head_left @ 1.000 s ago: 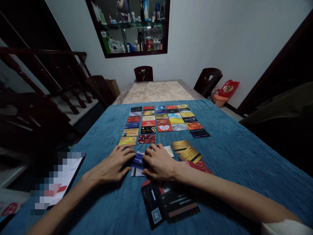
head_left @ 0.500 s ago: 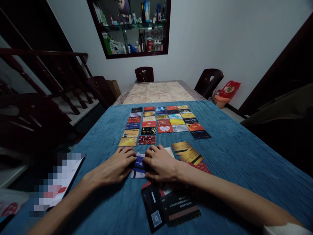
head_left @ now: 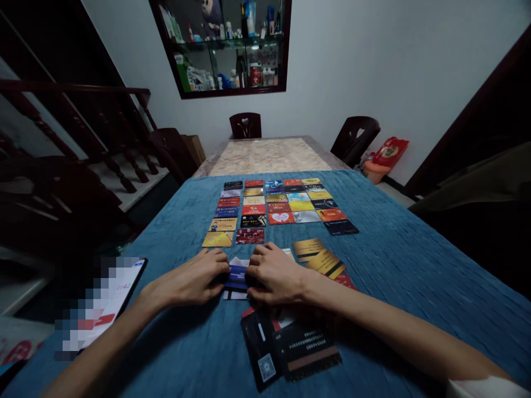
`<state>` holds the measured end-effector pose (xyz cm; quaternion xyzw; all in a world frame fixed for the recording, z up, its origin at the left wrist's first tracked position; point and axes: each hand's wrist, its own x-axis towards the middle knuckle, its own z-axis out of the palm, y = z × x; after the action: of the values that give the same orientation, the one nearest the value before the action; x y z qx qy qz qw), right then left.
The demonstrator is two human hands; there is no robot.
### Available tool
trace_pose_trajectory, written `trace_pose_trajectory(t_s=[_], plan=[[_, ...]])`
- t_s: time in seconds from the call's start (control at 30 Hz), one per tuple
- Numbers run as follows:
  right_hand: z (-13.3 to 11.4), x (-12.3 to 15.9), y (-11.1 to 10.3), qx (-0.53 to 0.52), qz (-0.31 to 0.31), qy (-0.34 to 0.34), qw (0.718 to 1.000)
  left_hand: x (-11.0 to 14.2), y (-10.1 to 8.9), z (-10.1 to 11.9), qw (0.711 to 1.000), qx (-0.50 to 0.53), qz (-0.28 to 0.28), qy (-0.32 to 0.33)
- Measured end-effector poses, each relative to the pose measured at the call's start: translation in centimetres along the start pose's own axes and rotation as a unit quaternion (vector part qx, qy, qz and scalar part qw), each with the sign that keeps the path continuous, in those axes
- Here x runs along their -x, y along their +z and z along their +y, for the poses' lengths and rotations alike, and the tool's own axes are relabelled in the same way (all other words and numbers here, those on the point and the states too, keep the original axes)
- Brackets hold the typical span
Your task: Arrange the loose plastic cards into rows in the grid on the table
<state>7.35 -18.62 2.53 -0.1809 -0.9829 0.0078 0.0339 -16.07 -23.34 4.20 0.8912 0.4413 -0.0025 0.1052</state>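
A blue card (head_left: 237, 279) lies between my hands, over a pale card with a dark stripe (head_left: 235, 296). The curled fingers of my left hand (head_left: 203, 277) pinch its left edge. My right hand (head_left: 276, 273) has its fingers closed over the right part and hides that end. Past my right wrist, two gold cards (head_left: 326, 261) with black stripes overlap a red card (head_left: 345, 281). Nearer me are black cards (head_left: 309, 348), one with a QR code, partly beneath my right forearm. Beyond my hands, colourful cards such as the yellow card (head_left: 218, 239) form rows and columns.
A blue cloth (head_left: 398, 287) covers the near table, and the far end shows a patterned top (head_left: 269, 155). At left lies a phone-like device (head_left: 120, 293), partly pixelated. Dark chairs (head_left: 244, 126) stand around the table, with a wall cabinet (head_left: 226, 50) behind.
The view has shifted very slightly. My hands remain at the blue card, with my right hand a touch further right, and the laid-out cards look the same.
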Motion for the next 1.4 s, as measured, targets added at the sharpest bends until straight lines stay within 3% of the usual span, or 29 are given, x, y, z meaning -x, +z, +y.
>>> trace_pose_trajectory(t_s=[0.3, 0.57, 0.9, 1.17, 1.4], plan=[[0.7, 0.0, -0.7, -0.011, 0.033, -0.009, 0.999, -1.5, -2.0, 0.1, 0.998, 0.047, -0.030, -0.018], [1.7, -0.3, -0.1, 0.005, 0.082, 0.017, 0.996, -2.5, -2.4, -1.1, 0.997, 0.074, 0.021, -0.023], [2.3, -0.5, 0.8, 0.004, 0.097, 0.060, 0.993, -2.4, -1.2, -1.5, 0.991, 0.086, 0.099, 0.009], [2.6, -0.4, 1.4, -0.022, 0.115, 0.072, 0.991, -2.6, -0.3, -1.6, 0.986, 0.113, 0.118, 0.015], [3.2, -0.5, 2.6, -0.013, 0.156, 0.087, 0.984, -2.9, 1.5, -2.2, 0.979, 0.090, 0.179, -0.030]])
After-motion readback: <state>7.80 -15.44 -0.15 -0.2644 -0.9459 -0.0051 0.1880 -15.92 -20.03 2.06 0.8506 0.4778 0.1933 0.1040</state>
